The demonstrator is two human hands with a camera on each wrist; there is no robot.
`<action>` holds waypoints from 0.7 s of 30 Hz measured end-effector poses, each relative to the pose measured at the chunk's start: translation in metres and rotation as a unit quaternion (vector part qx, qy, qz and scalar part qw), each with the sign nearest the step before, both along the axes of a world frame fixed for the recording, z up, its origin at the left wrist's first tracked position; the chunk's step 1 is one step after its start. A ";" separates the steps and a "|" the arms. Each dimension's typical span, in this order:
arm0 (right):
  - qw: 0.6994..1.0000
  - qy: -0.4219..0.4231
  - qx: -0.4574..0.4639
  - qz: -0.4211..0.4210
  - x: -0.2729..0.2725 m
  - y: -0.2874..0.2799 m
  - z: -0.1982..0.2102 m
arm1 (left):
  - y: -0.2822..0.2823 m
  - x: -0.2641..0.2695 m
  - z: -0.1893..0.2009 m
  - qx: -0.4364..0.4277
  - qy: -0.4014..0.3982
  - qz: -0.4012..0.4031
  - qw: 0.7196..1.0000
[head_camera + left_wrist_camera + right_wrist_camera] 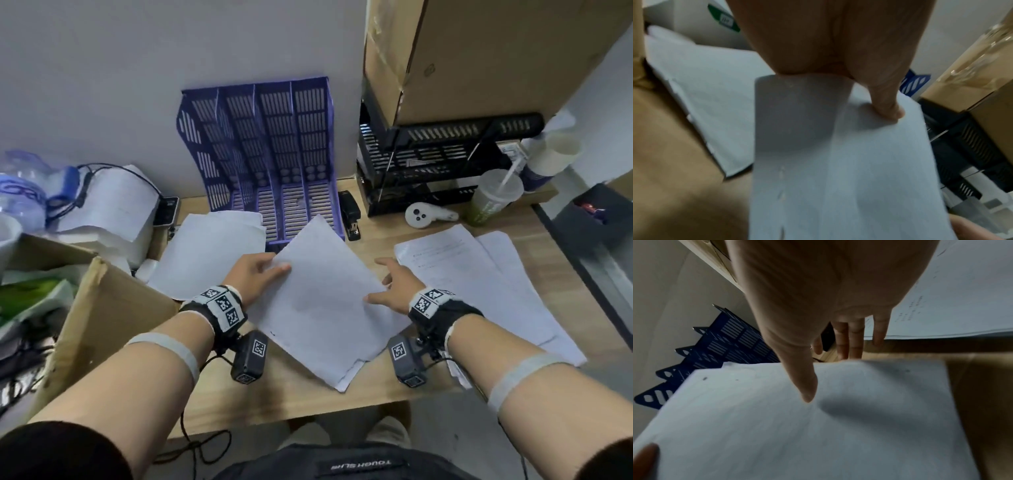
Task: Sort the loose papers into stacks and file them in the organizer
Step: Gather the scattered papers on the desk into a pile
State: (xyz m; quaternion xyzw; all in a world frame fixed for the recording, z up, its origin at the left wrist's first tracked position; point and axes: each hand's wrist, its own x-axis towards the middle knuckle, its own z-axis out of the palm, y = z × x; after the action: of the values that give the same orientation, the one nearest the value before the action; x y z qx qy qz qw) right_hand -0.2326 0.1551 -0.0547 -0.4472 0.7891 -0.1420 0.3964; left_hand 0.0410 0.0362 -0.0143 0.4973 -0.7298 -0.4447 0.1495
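Observation:
A stack of white sheets [318, 301] lies tilted at the desk's middle, in front of the purple slotted organizer [274, 154], whose slots hold nothing. My left hand [270, 270] pinches the stack's left edge, with the thumb [892, 112] pressed on top and the fingers hidden beneath. My right hand [380, 281] is at the stack's right corner. Its thumb [807, 395] rests on the top sheet [797, 426] and its fingers [855, 340] reach straight past the edge. More white sheets [212, 253] lie to the left, and printed sheets [479, 281] to the right.
A black stapler [349, 214] sits right of the purple organizer. A black tray rack [428, 161] under a large cardboard box [479, 51] stands back right, with a white controller [424, 214] and a cup with a straw [493, 198]. An open cardboard box [102, 315] crowds the left.

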 end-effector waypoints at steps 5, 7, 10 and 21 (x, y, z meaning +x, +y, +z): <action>0.997 0.050 -0.049 0.009 0.000 -0.013 0.009 | -0.009 0.004 0.030 -0.095 0.052 0.014 0.994; 0.994 0.054 -0.090 -0.041 -0.003 -0.016 0.021 | -0.013 -0.002 0.042 -0.108 0.083 0.033 0.990; 0.978 -0.023 -0.146 -0.145 -0.013 -0.019 0.047 | -0.017 -0.016 0.057 -0.114 0.125 0.017 0.985; 0.910 -0.196 -0.254 -0.261 -0.073 0.032 0.103 | 0.003 -0.076 0.038 0.121 0.036 -0.309 0.943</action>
State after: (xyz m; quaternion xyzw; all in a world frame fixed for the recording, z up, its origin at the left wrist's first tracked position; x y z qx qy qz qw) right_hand -0.3052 0.1873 0.0482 -0.2740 0.7212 -0.5212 0.3649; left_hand -0.0350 0.0397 0.0234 0.2454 -0.7823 -0.5717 -0.0305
